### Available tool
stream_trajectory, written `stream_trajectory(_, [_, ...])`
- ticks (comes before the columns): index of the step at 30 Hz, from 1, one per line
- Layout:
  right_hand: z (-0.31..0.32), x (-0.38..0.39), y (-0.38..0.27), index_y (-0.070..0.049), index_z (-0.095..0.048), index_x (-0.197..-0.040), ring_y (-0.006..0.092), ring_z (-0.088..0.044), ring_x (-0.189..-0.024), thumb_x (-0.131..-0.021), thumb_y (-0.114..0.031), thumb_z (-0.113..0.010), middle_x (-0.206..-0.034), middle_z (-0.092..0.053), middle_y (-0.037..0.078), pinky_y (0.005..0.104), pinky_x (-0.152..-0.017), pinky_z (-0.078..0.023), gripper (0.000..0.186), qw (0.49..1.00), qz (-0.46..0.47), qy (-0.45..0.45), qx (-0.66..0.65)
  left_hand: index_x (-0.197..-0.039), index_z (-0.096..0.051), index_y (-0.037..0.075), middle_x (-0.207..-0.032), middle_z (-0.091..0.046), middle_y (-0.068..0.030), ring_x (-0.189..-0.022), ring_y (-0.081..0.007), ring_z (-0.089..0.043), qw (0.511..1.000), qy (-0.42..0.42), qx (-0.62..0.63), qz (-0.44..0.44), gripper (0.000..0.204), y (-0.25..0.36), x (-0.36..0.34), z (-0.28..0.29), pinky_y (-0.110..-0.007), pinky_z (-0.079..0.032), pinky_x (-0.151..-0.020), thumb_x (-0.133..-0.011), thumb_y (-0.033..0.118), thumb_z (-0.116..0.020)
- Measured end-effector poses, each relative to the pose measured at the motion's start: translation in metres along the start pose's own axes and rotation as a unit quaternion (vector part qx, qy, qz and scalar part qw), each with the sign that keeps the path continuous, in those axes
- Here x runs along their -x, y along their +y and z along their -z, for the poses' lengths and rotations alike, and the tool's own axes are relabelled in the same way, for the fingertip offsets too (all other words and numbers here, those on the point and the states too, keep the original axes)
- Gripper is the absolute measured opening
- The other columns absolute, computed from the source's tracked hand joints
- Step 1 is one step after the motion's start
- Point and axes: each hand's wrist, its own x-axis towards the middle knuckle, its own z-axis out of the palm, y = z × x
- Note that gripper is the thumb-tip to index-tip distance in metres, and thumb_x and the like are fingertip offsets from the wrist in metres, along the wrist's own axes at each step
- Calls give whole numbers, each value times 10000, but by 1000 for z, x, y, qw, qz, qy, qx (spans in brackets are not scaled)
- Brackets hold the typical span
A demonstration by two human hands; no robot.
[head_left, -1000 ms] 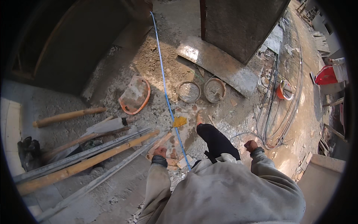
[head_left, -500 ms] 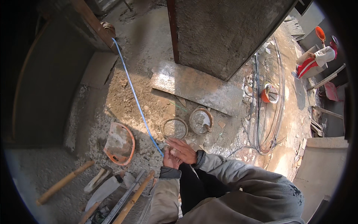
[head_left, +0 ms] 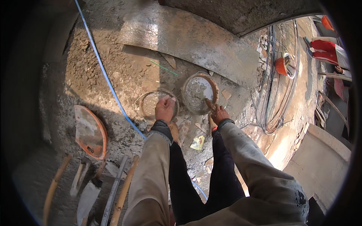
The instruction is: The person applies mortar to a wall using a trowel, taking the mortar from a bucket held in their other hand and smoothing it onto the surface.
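Note:
My left hand [head_left: 164,110] is over the left round bucket [head_left: 147,103] of greyish material, fingers curled and pinched; I cannot make out what, if anything, they hold. My right hand [head_left: 219,114] is at the front rim of the right bucket [head_left: 194,88], which holds wet grey mix, its fingers closed on a short brown tool handle [head_left: 209,104] that slants into it. A blue hose [head_left: 107,81] runs left of the buckets. A small pale packet [head_left: 197,142] lies on the ground between my legs.
An orange-rimmed tub [head_left: 90,132] lies left. Poles [head_left: 54,188] and a spade [head_left: 86,201] are lower left. A board [head_left: 158,30] and plastered block [head_left: 233,13] are ahead. Cable coils [head_left: 271,105], an orange bucket [head_left: 281,66] and another person [head_left: 324,51] are right.
I have bent toward the buckets, which appear nearer. My hands came together half a second ago and are now apart, one at each bucket, my right on a handle.

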Motion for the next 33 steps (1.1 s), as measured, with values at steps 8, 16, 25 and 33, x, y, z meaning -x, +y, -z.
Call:
stream_trajectory(8, [-19,-91,-24,6,-490,-987,217,-604,-639,-783,-184,-581,-767,-589,112,337,-507,-474,293,778,-187,-274,-533,-1283,-382,-82,-1266,-444,-283,-1138,-406,-466,979,27,-198,28,728,-56,-68,-115,-414,-382,-949,-822,456,-548])
stream_trajectory(16, [86,-38,24,13,-529,-1023,186,-621,-679,-800,-224,-545,-816,-594,129,323,-488,-491,327,941,17,-240,-238,-1041,-584,-94,-968,-608,-277,-949,-377,-591,979,43,-196,23,476,-64,-76,-111,-379,-463,-819,-785,299,-658])
stream_trajectory(25, [-26,-49,49,4,-423,-1239,427,-599,-816,-762,-99,-452,-1081,-571,205,451,-760,-503,489,979,199,-32,-33,-946,-642,-50,-747,-654,-139,-652,-154,-577,991,47,-127,18,313,-82,-82,-113,-298,-462,-631,-780,211,-691])
stream_trajectory(33, [-63,-57,-4,43,-484,-1068,144,-547,-588,-800,-90,-514,-819,-550,97,260,-474,-456,301,481,-204,-240,-818,-910,-640,-58,-685,-607,-84,-624,-106,-501,996,22,-60,56,340,-88,-69,-118,-284,-432,-577,-783,252,-700])
